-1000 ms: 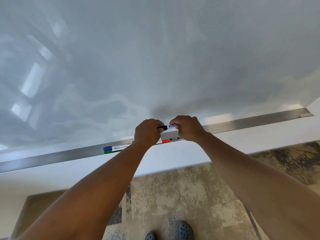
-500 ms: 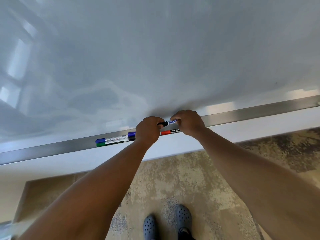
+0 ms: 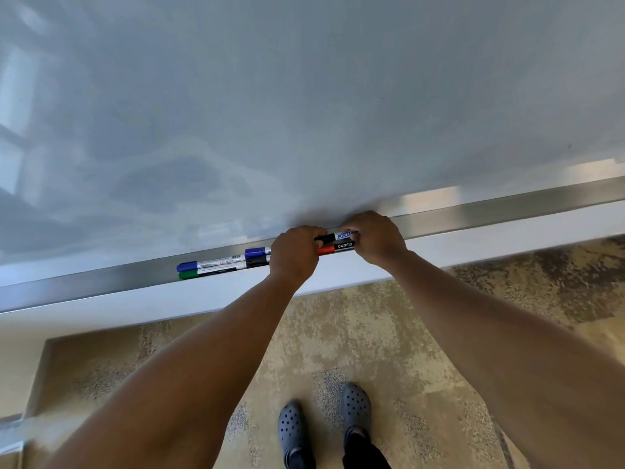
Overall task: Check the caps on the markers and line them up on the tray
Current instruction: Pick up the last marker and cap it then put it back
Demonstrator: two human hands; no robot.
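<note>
Both hands grip black-cap marker (image 3: 333,237) over tray (image 3: 473,214).
L hand (image 3: 293,253) on cap end, R hand (image 3: 373,236) on barrel; vs 0.5 s ago, marker sits lower, just above red marker (image 3: 334,248).

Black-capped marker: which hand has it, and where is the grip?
Both hands hold the black-capped marker: the left hand at its cap end, the right hand on the barrel end. It sits just above the red marker.

Glossy, reflective whiteboard (image 3: 304,96); brushed-metal tray (image 3: 507,211); smooth plastic markers (image 3: 216,265) with paper-like labels; mottled, rough-looking carpet (image 3: 338,333); perforated matt rubbery clogs (image 3: 355,404).
</note>
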